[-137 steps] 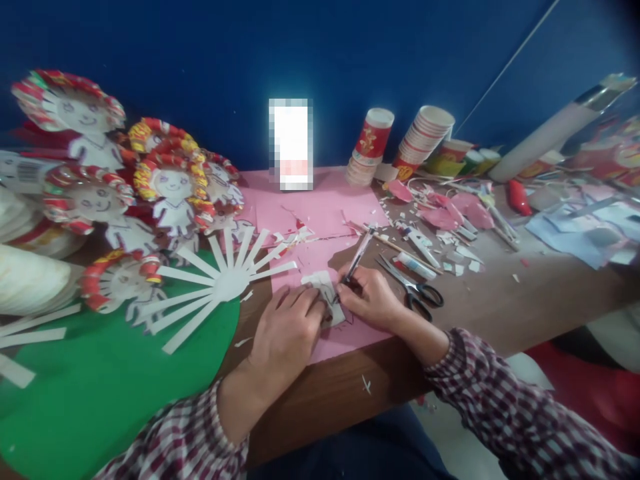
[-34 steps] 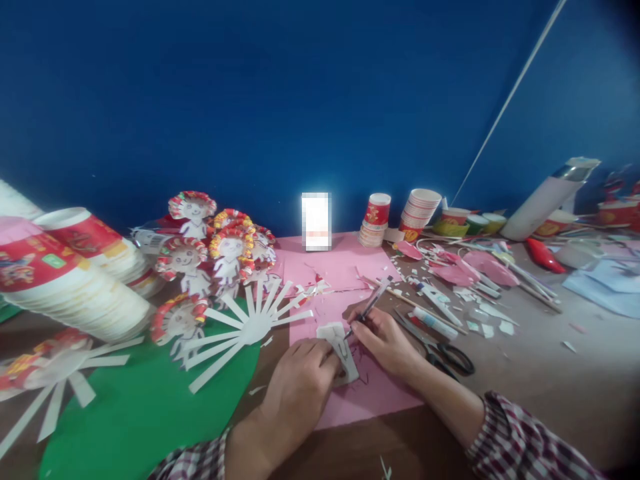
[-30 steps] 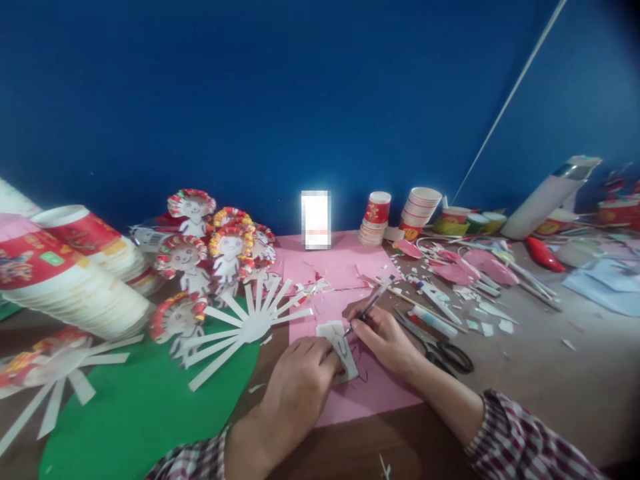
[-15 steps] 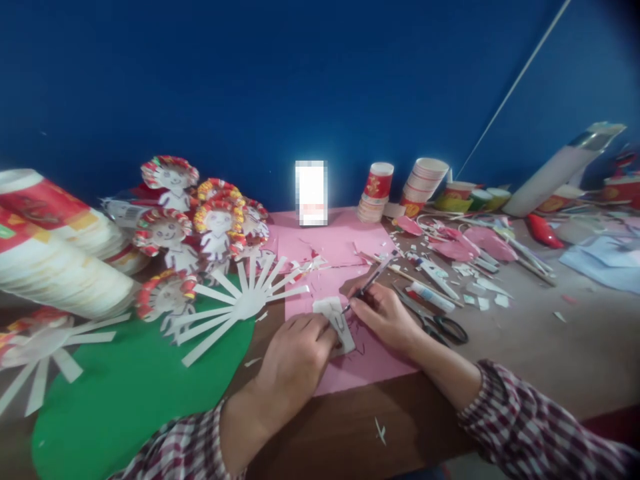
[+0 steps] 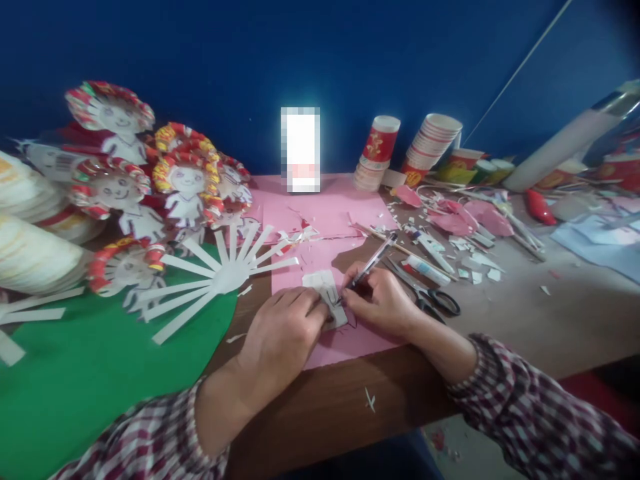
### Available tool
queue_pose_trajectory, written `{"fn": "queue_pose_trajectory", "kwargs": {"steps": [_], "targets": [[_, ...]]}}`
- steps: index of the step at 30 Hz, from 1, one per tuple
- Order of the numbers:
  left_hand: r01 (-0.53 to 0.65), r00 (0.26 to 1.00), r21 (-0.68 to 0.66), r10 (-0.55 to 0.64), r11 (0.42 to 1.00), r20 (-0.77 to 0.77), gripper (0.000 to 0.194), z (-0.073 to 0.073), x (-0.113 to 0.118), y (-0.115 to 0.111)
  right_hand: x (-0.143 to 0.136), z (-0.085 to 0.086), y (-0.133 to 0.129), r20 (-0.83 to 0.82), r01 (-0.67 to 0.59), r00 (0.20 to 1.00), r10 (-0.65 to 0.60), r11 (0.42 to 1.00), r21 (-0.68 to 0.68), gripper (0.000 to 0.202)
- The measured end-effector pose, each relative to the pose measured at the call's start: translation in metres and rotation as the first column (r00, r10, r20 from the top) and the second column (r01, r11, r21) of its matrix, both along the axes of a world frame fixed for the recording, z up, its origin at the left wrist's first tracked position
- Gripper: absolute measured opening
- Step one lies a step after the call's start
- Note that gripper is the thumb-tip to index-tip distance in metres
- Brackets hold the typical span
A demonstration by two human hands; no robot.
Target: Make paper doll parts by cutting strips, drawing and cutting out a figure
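My right hand (image 5: 377, 300) is closed around a pen (image 5: 375, 260), whose tip touches a small piece of white paper (image 5: 320, 283). Dark drawn lines show on that paper. My left hand (image 5: 285, 333), fingers bent and pressed together, holds the paper down from its left side; its fingertips are partly hidden. Under the paper lies a pink sheet (image 5: 290, 263) with some dark marks. Just right of my right hand are scissors (image 5: 437, 300), lying flat on the table.
Left are a white paper cutout with strips (image 5: 233, 277), a green sheet (image 5: 165, 360) and several paper figures (image 5: 185, 190). A lit phone (image 5: 300, 150) stands behind. Stacked paper cups (image 5: 380, 147), a glue tube (image 5: 425, 270) and paper scraps (image 5: 470, 267) lie back right.
The view has tilted down and shifted, so the things appear higher in it. The pen stays on the paper, and my left hand still holds the paper.
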State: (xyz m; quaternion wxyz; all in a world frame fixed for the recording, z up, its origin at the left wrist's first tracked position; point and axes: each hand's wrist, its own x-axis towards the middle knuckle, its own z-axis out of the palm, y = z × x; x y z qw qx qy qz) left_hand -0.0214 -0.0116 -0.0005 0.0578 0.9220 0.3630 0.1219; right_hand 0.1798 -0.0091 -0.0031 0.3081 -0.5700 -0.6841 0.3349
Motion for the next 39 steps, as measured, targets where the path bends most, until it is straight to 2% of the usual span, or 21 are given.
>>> {"fn": "queue_pose_trajectory", "kwargs": {"steps": [11, 20, 30, 39], "targets": [[0.000, 1.000, 0.083, 0.000, 0.997, -0.006, 0.013, -0.0025, -0.0011, -0.0012, -0.0035, 0.0049, -0.0011, 0.089, -0.020, 0.996, 0.021, 1.000, -0.017, 0.006], [-0.002, 1.000, 0.075, 0.003, 0.997, -0.020, 0.012, -0.0018, -0.0010, -0.0008, -0.0035, 0.0047, 0.0000, 0.061, -0.015, 0.998, 0.016, 1.000, -0.022, 0.007], [-0.003, 1.000, 0.053, 0.004, 0.999, -0.024, 0.016, -0.0026, -0.0007, -0.0002, -0.0036, 0.0041, 0.0003, 0.094, -0.013, 0.996, 0.014, 1.000, -0.011, 0.007], [-0.010, 1.000, 0.060, 0.011, 0.998, -0.009, 0.011, -0.0026, -0.0007, -0.0005, -0.0048, 0.0062, -0.0003, 0.118, -0.024, 0.993, 0.026, 1.000, -0.015, 0.007]]}}
